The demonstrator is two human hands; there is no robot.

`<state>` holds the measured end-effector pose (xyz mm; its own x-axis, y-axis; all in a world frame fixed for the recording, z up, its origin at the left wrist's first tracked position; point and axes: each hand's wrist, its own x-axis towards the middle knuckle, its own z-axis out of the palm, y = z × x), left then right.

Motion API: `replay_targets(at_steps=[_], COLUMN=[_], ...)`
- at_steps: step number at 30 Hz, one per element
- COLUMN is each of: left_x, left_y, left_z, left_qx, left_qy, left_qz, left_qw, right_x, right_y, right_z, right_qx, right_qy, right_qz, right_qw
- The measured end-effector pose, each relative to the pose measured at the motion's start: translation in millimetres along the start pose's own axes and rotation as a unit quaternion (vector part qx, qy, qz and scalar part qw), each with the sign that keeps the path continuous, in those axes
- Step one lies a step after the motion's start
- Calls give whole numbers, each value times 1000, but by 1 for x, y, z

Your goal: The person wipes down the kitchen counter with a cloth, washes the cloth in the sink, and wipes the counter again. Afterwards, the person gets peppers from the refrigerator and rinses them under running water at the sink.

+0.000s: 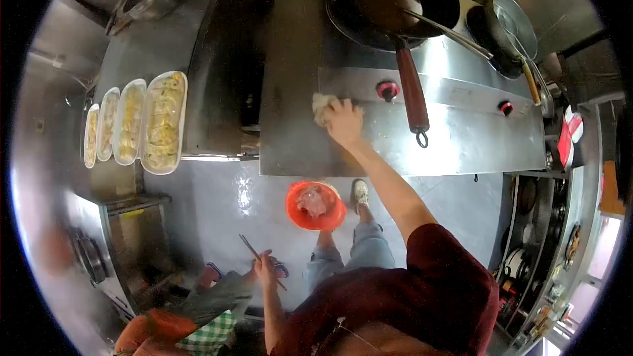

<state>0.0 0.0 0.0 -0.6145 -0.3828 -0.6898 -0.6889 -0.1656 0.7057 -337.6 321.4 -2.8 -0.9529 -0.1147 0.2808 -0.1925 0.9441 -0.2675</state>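
Note:
My right hand (345, 120) presses a pale, crumpled cloth (322, 109) onto the steel stove top (297, 145), left of a red control knob (388, 90). The fingers lie over the cloth's right side. Down by my left side, my left hand (265, 269) is closed around a pair of dark chopsticks (248, 246), which slant across it. Right of the cloth, the reddish-brown handle (413, 89) of a black wok (369, 10) sticks out over the stove's front. A long-handled utensil (455, 38) rests in the wok.
An orange bucket (335, 216) with clear plastic inside stands on the floor by my feet. Several white trays (182, 112) of yellowish food line the left counter. A co-worker's orange sleeve (148, 329) is close at lower left. A grey pan (511, 16) sits at the back right.

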Motion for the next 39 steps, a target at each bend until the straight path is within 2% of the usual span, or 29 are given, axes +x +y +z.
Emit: replay_targets(at_steps=[2,3,5,6,9,12,15,16,17,18,19,21,22,23,24,26,27,29,32,33,35,37,38,39], left_x=[-5,18,10,2,-7,-10,-5,3,9,16,23,14,12,11,13,11,13,6,6,1,-6,-15,-23,-29], left_y=[4,-8,-4,0,23,24,30,22,11,2,10,18,19,22,25,28,21,21,0,-1,-10,-16,-18,-17], left_z=[-17,14,-10,-12,-5,-2,3,3,-1,-4,5,18,20,23,29,43,38,60,97,114,146,176,192,204], left_qx=[-29,-55,-36,-22,2,7,26,36,47,44,54,71,77,82,82,81,58,61,55,74,65,20,97,98], left_qy=[29,-1,-12,-9,-1,8,0,-15,-28,-36,-29,-6,0,5,11,51,17,70,90,87,75,51,60,65], left_qz=[25,44,39,35,45,62,81,80,76,99,84,42,49,58,69,80,88,49,27,16,-13,-52,-41,-50], left_qw=[999,998,999,999,999,998,996,996,996,993,995,997,996,995,994,992,994,994,994,993,995,997,993,992], right_x=[-9,13,26,35,24,-13,5,33,39,35,33,16,5,-4,-19,-35,-33,-22,7,11,25,51,74,102], right_y=[-5,18,3,9,26,20,20,25,25,23,22,21,22,32,51,93,108,176,257,268,289,315,334,353], right_z=[6,-15,-57,-67,-35,-9,-33,-50,-54,-43,-31,-31,-32,-37,-38,-86,-142,-189,-201,-190,-193,-187,-184,-179], right_qx=[84,57,65,22,-34,-22,54,36,21,-16,-53,51,132,209,275,231,120,71,35,-6,19,25,21,17], right_qy=[2,68,143,166,170,70,125,189,200,176,155,46,17,80,121,173,181,191,112,127,72,66,66,69], right_qz=[-21,-41,-34,-18,-20,-45,-62,-51,-15,-22,-32,-78,-17,-24,32,79,70,78,53,1,-30,8,24,37], right_qw=[996,995,987,986,985,996,989,980,980,984,986,995,991,974,953,954,974,976,992,992,997,997,997,997])
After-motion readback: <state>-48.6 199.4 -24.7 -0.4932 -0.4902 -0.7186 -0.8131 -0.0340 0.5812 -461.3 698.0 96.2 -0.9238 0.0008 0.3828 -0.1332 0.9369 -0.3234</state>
